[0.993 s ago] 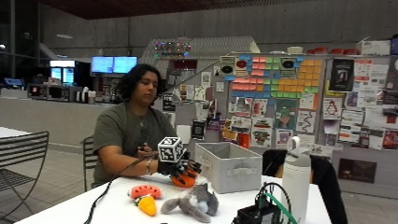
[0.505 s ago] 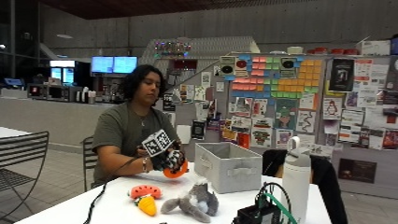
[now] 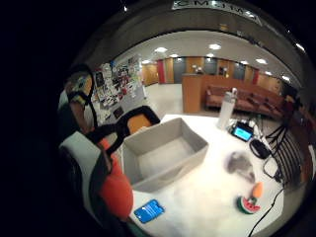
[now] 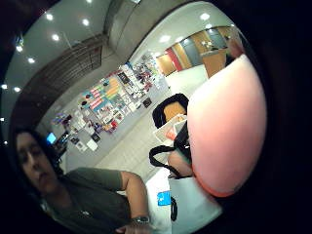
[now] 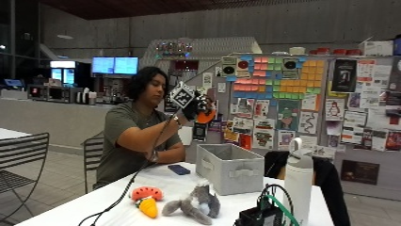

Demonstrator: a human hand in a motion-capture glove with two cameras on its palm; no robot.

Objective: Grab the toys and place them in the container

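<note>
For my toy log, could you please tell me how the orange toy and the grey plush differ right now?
The orange toy is held raised in the gloved right hand; the grey plush lies on the table. One is bright orange, the other grey and furry. Neither is yet in the grey container.

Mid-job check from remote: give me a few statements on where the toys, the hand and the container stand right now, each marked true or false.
1. The gloved right hand holds an orange toy raised above the table. True.
2. The grey container already has toys in it. False: the palm view shows its inside bare.
3. The grey plush toy lies on the table. True.
4. The watermelon toy sits inside the container. False: it lies on the table beside the plush.
5. The blue phone is on the table near the person. True.
</note>
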